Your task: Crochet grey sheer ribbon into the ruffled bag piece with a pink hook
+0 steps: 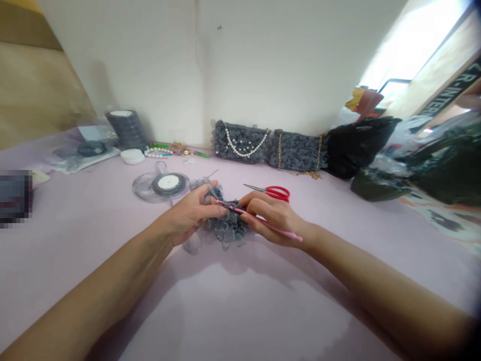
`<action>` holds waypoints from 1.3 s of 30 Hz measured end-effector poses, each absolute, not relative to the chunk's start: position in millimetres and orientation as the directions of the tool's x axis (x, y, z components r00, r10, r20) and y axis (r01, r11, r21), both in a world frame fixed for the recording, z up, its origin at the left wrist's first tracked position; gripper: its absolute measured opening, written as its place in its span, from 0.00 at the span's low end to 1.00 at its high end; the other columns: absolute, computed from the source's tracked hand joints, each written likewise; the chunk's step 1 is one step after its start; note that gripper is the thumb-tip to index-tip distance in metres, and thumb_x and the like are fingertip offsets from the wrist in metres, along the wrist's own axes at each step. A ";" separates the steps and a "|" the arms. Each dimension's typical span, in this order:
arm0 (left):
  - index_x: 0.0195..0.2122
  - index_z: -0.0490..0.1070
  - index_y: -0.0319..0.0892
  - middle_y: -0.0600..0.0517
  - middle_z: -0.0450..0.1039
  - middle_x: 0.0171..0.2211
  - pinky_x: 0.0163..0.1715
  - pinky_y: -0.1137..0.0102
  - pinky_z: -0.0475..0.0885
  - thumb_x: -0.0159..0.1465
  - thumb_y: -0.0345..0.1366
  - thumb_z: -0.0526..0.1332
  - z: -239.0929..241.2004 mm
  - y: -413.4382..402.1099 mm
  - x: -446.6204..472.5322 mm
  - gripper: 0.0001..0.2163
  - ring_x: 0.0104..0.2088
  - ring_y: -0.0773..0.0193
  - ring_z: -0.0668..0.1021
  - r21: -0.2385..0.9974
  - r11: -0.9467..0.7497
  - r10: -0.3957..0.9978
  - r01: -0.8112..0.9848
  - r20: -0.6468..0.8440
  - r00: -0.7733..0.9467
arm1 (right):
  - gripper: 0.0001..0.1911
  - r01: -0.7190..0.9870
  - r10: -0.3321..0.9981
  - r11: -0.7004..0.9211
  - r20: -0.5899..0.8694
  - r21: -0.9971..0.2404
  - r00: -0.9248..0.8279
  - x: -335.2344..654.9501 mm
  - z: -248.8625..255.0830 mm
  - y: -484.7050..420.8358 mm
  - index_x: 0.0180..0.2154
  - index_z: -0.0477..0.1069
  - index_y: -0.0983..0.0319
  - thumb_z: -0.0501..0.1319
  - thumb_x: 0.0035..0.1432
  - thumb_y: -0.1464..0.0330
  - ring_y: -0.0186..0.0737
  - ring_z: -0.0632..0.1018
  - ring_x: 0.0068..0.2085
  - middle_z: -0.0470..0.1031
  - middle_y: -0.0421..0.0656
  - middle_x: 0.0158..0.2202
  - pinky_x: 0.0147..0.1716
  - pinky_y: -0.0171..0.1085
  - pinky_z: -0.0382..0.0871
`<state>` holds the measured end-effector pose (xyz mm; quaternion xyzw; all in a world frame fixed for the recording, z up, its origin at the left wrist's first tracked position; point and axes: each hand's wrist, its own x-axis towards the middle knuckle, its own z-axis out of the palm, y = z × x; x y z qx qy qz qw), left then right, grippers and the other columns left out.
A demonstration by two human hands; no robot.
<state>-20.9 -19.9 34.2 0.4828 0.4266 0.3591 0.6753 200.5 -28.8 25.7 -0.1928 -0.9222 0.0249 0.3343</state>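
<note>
In the head view, the ruffled grey piece (227, 229) sits at the centre of the frame, between the two hands and touching both. The left hand (190, 210) has its thumb and fingers pinched on the upper left part of it. The right hand (272, 215) has its fingers closed around a pink hook (281, 231), their tips against the piece's right edge. The hook's long axis slants from the frame's centre down toward the right, its narrow end pointing left at the left thumb and its handle showing below the right palm. So the working end lies just beside the left fingertips; whether ribbon is looped on it is too small to tell. Red-handled scissors (265, 190) lie just above the right hand, and a ribbon spool (169, 182) lies left of centre, near the left hand
</note>
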 end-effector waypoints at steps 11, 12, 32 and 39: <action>0.66 0.56 0.45 0.59 0.64 0.28 0.17 0.73 0.47 0.51 0.31 0.70 34.8 -13.8 -31.1 0.41 0.21 0.74 0.59 0.975 0.222 0.891 0.011 -0.208 0.404 | 0.13 0.413 0.648 0.725 0.345 -0.551 -0.679 207.2 49.7 -37.4 0.46 0.71 0.65 0.50 0.70 0.70 0.33 0.77 0.34 0.77 0.44 0.36 0.34 0.33 0.71; 0.66 0.57 0.46 0.59 0.64 0.28 0.17 0.73 0.47 0.51 0.31 0.70 34.9 -14.0 -31.3 0.41 0.21 0.73 0.60 0.976 0.219 0.890 0.003 -0.201 0.410 | 0.13 0.400 0.684 0.672 0.316 -0.623 -0.658 207.1 49.6 -37.1 0.45 0.72 0.64 0.50 0.70 0.69 0.34 0.79 0.36 0.78 0.45 0.38 0.36 0.33 0.73; 0.67 0.56 0.42 0.56 0.69 0.30 0.23 0.76 0.59 0.53 0.30 0.69 35.6 -29.6 -10.7 0.40 0.26 0.72 0.69 0.980 0.158 0.924 -0.124 -0.103 0.369 | 0.16 0.446 0.816 0.574 0.434 -0.687 -0.382 185.7 26.7 -41.2 0.26 0.60 0.61 0.54 0.68 0.63 0.29 0.66 0.22 0.67 0.36 0.21 0.21 0.29 0.59; 0.68 0.55 0.44 0.57 0.71 0.31 0.38 0.73 0.69 0.55 0.27 0.67 25.2 -37.6 6.7 0.40 0.33 0.69 0.74 0.973 0.109 0.971 -0.205 -0.059 0.233 | 0.14 0.673 0.424 0.731 0.698 0.112 -0.577 180.2 7.8 -41.5 0.28 0.57 0.59 0.50 0.70 0.70 0.34 0.60 0.21 0.63 0.38 0.23 0.21 0.35 0.51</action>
